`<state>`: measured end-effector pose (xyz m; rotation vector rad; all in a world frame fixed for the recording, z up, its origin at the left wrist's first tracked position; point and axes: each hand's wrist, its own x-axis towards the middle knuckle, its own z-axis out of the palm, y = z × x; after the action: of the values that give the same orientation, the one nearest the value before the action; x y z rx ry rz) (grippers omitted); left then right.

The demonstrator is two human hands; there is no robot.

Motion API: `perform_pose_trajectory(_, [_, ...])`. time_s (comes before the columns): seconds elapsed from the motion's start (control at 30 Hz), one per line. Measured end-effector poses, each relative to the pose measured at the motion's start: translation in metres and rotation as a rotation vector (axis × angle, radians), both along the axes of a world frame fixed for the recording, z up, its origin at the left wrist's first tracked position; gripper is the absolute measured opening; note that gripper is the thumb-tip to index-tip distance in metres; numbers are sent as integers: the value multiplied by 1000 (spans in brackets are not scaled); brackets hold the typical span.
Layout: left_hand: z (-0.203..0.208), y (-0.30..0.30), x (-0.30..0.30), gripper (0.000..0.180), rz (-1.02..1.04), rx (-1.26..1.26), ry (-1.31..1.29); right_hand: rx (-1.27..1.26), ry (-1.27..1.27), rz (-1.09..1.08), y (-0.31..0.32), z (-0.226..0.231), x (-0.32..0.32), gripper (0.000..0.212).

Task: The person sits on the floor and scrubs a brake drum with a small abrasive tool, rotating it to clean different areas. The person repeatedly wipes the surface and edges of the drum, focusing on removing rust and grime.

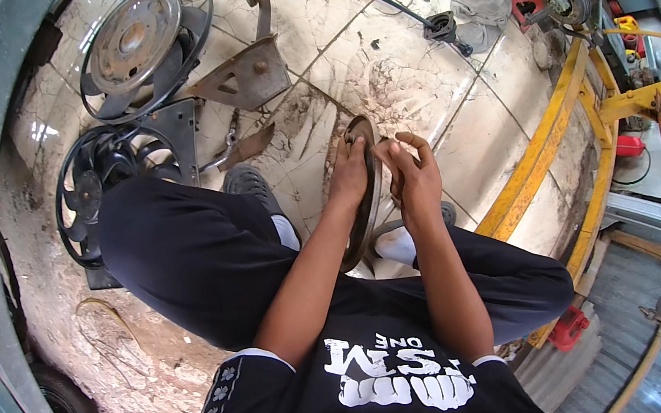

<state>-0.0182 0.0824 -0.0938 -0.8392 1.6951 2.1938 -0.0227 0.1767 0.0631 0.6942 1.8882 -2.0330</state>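
Between my knees a round, dark metal disc [364,231] with a rusty rim stands on edge, seen nearly edge-on. My left hand [350,176] grips it from the left, fingers over its upper part. Close to the disc's right face is my right hand [417,181], its thumb and fingers bent together around a small brownish piece whose kind I cannot make out. Whether that piece touches the disc is unclear. The disc's right face is mostly hidden by its tilt.
At the upper left lie a rusty disc on a black ringed fan [135,43], another black fan [89,190] and a rusty pedal bracket [247,74]. A steering-shaft-like rod [394,4] and grey cloth [481,3] lie ahead. A yellow steel frame [539,145] bounds the right.
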Motion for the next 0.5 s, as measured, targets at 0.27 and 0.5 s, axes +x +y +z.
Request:
perform_pose_trajectory(0.27, [79, -1, 8, 83, -126, -151, -222, 230, 200, 74, 1, -30, -5, 37])
perform_pose_trajectory(0.5, [60, -5, 14, 87, -3, -92, -80, -55, -24, 75, -5, -8, 22, 27])
